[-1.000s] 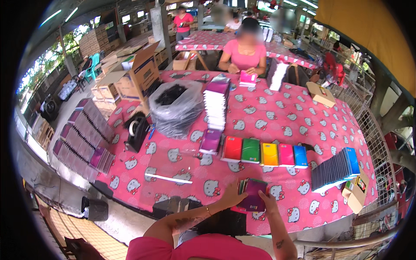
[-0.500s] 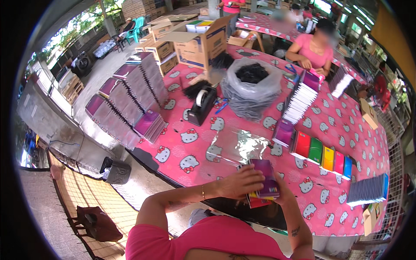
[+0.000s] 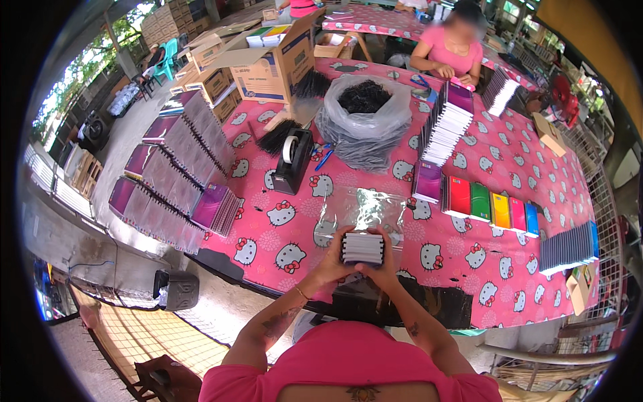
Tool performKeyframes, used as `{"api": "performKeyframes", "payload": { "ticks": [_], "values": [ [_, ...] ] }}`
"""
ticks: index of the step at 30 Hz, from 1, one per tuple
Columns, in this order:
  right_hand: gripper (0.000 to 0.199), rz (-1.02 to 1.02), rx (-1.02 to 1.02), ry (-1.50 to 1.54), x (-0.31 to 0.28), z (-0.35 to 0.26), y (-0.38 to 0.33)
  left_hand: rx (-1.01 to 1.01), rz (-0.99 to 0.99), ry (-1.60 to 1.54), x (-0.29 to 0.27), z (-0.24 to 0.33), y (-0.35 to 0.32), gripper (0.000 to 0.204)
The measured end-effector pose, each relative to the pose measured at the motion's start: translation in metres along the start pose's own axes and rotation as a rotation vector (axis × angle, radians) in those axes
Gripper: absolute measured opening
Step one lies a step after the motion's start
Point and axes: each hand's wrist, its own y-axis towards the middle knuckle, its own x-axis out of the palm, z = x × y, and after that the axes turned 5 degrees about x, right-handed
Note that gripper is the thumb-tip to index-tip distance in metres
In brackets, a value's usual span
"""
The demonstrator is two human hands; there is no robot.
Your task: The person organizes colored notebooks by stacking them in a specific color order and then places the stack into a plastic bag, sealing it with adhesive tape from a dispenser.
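Both my hands are wrapped round a small stack of spiral notebooks (image 3: 362,249) near the table's front edge. My left hand (image 3: 333,260) grips its left side, and my right hand (image 3: 384,269) presses the right side with the thumb along the near face. White page edges and dark binding coils show on top; the covers are mostly hidden. Just beyond the stack lies a clear plastic bag (image 3: 367,206), flat and shiny on the pink patterned tablecloth (image 3: 289,256).
A black tape dispenser (image 3: 293,161) stands beyond my left hand, beside a plastic sack of black coils (image 3: 365,127). Tall rows of wrapped notebooks (image 3: 157,181) fill the left. Coloured notebooks (image 3: 480,202) line up at right. Across the table sits a co-worker (image 3: 452,50).
The stack has moved left and turned from purple cover up to page edges up. My left hand has gone from lying across its top to gripping its side. The view has shifted.
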Motion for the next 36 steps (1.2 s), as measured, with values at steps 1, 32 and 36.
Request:
{"api": "performKeyframes", "payload": {
  "ticks": [1,32,36],
  "values": [
    [0.111,-0.004,-0.006,-0.063,-0.004,0.001,0.003,-0.010,-0.015,0.006,0.002,-0.004,0.003,0.092],
    [0.051,0.027,0.707,0.068,-0.051,-0.004,0.022,-0.334,0.402,0.767,-0.009,-0.007,0.044,0.085],
    [0.049,0.082,0.560,-0.114,-0.049,-0.001,0.029,-0.351,0.494,0.938,-0.007,-0.009,0.051,0.084]
  ]
}}
